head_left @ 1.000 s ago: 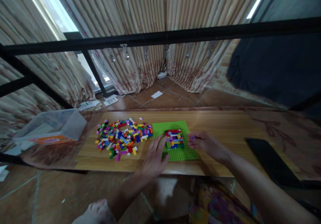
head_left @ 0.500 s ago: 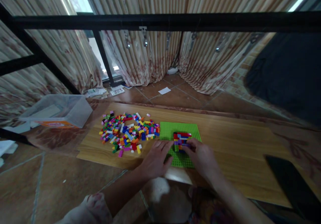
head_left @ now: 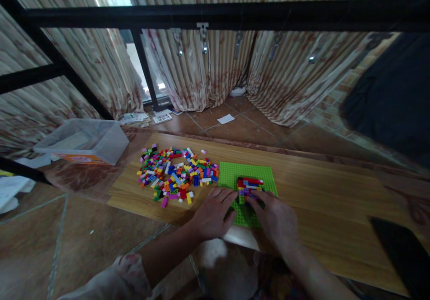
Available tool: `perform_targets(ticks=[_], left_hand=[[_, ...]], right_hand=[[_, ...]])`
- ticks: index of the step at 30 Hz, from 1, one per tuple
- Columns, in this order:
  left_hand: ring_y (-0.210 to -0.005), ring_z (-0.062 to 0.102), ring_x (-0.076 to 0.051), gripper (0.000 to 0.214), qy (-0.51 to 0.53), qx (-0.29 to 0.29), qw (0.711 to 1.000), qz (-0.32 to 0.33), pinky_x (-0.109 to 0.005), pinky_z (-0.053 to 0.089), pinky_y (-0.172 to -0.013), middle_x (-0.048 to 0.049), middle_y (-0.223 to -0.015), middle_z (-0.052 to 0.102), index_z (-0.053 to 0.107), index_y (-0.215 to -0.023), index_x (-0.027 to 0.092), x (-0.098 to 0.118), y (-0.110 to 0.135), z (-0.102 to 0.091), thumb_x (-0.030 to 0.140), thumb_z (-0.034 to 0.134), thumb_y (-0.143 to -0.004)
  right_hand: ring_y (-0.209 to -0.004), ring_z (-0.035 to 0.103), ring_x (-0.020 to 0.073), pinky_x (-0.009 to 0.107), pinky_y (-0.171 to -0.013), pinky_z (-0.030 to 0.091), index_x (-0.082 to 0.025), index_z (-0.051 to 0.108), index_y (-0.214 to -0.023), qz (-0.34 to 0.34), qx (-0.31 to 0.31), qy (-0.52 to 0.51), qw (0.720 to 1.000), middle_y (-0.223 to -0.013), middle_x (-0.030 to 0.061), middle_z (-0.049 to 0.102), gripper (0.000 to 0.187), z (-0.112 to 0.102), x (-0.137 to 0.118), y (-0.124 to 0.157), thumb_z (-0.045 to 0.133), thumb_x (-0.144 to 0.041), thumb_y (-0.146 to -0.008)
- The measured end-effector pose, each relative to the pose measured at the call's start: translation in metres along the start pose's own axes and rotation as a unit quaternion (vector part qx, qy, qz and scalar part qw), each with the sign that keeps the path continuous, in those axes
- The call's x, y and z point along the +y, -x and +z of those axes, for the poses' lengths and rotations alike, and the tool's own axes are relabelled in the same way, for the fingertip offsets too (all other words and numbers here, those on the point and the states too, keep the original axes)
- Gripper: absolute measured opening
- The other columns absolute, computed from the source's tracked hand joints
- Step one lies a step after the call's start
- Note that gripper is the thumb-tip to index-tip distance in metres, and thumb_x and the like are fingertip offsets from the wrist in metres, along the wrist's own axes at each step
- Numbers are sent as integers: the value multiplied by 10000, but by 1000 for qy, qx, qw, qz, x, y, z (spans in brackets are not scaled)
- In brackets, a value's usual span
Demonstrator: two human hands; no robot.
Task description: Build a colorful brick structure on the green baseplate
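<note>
A green studded baseplate lies on the wooden board, and a low block of multicoloured toy bricks is built up near its middle. My right hand reaches over the block's right side, thumb and forefinger closed at its front right on what looks like a small purple brick, mostly hidden by the fingers. On the baseplate's left front part rests my left hand, its fingers stretched and the thumb apart, with the fingertips close to the block's left side. Left of the baseplate spreads a pile of loose toy bricks.
The wooden board sits on a reddish patterned surface. A clear plastic box with an orange label stands at far left. A dark flat object lies at the right. Beyond are a black metal bar and striped curtains.
The view has shifted slightly, so the board and bricks appear a little further right. Both hands keep nearly the same place at the brick block.
</note>
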State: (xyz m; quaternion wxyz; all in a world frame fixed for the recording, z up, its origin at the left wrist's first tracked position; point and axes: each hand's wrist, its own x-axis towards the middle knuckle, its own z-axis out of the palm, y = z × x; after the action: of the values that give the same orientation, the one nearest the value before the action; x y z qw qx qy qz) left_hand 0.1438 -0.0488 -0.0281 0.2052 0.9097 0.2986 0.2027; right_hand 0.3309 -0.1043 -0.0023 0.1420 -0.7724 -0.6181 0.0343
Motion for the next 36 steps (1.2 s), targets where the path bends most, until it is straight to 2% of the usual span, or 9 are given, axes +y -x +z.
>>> perform_targets(ticks=[2,5,10,13,16,19,25,31,36], left_hand=[[-1214,477,-274,443,-3,5,1000,1,-482,409,-1060,-120,-1311,555,499,-1303,152,0,0,0,255,534,-874],[-1190,493,-271,414,-8,7,1000,1,-480,424,-1043,-115,-1287,568,522,-1278,160,1,0,0,256,530,-875],[-1199,487,-273,411,-19,4,1000,-1,-477,416,-1053,-112,-1293,567,537,-1269,149,2,-1,-2,257,533,-872],[-1191,489,-266,409,-16,3,1000,-4,-469,418,-1051,-104,-1286,574,544,-1262,153,2,-1,-2,254,547,-866],[-1192,488,-258,397,-12,7,1000,-3,-462,416,-1053,-105,-1277,581,554,-1247,147,3,-1,-2,246,554,-863],[-1193,490,-256,395,-9,10,1000,-3,-465,417,-1050,-107,-1271,585,556,-1243,148,3,-1,-2,241,558,-859],[-1183,500,-263,379,-11,9,1000,-2,-470,427,-1031,-103,-1262,589,568,-1231,162,3,-1,-3,252,551,-863],[-1183,497,-264,371,-10,8,1000,-1,-479,430,-1022,-107,-1261,585,568,-1231,174,2,-1,-2,259,531,-872],[-1188,490,-263,372,-16,5,1000,-3,-466,418,-1041,-106,-1268,583,569,-1228,155,2,-1,-2,267,536,-874]], right_hand=[[-802,659,213,284,-647,435,-266,719,-1017,-4,4,-17,1000,-931,60,709,277,2,3,1,533,-437,-903],[-775,659,197,291,-694,457,-242,699,-1073,6,11,-105,994,-940,60,717,302,8,7,2,541,-421,-888],[-602,619,172,285,-627,447,-186,678,-1086,63,-5,-201,977,-740,31,702,335,11,9,3,573,-379,-833],[-635,643,176,283,-638,456,-175,670,-1060,94,-10,-229,969,-767,40,718,308,8,10,4,574,-320,-807],[-703,672,179,279,-665,468,-195,677,-975,94,-9,-246,965,-823,47,734,229,5,11,6,554,-304,-814],[-731,680,184,283,-678,470,-210,685,-911,91,-7,-228,969,-851,49,741,193,3,10,8,537,-304,-830],[-714,661,199,301,-657,437,-212,701,-900,107,-13,-129,986,-847,44,731,199,1,6,6,566,-341,-831],[-718,656,202,298,-644,419,-224,706,-876,88,-10,-92,992,-867,40,730,236,2,6,7,549,-399,-855],[-718,672,213,297,-618,406,-233,712,-846,98,-24,-63,993,-822,42,731,255,-1,2,6,531,-410,-872]])
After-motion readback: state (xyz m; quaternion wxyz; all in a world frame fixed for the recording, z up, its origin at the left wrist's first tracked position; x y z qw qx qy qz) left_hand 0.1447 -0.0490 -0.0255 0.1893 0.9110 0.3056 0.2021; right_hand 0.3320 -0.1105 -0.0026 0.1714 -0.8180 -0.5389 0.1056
